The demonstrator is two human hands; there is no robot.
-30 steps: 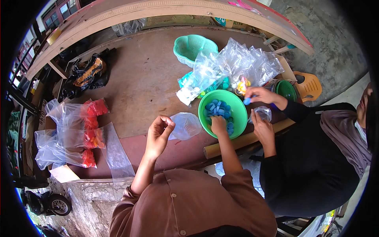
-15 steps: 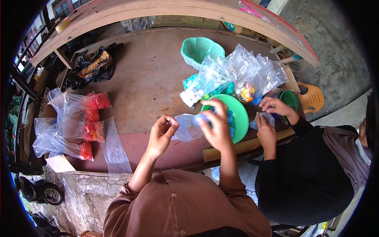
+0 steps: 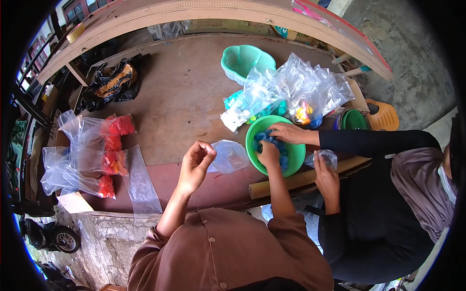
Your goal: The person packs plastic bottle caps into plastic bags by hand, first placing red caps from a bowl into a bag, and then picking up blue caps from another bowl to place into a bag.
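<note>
My left hand (image 3: 196, 167) is closed in a pinch at the edge of a clear plastic bag (image 3: 229, 157), which lies puffed out on the table beside it. Inside the green bowl (image 3: 299, 157), my right hand (image 3: 269, 156) reaches down among blue plastic caps (image 3: 284, 151). Its fingers bend downward and their tips are hidden, so their grip does not show. A co-worker's hand (image 3: 290, 133) dips into the same bowl from the right. The co-worker's other hand (image 3: 326, 174) is at a small clear bag (image 3: 328, 157).
Bags of red caps (image 3: 112, 143) lie at the left, near a flat plastic sheet (image 3: 144, 182). Behind the bowl are a teal basket (image 3: 235, 72) and large clear bags (image 3: 301, 80). A cardboard tube (image 3: 310, 178) lies along the front edge. A black plastic bag (image 3: 116, 85) sits far left.
My right hand has moved down and right from beside the clear bag, where it held a blue cap, into the bowl. One co-worker hand has swung left into the bowl. My left hand stays put.
</note>
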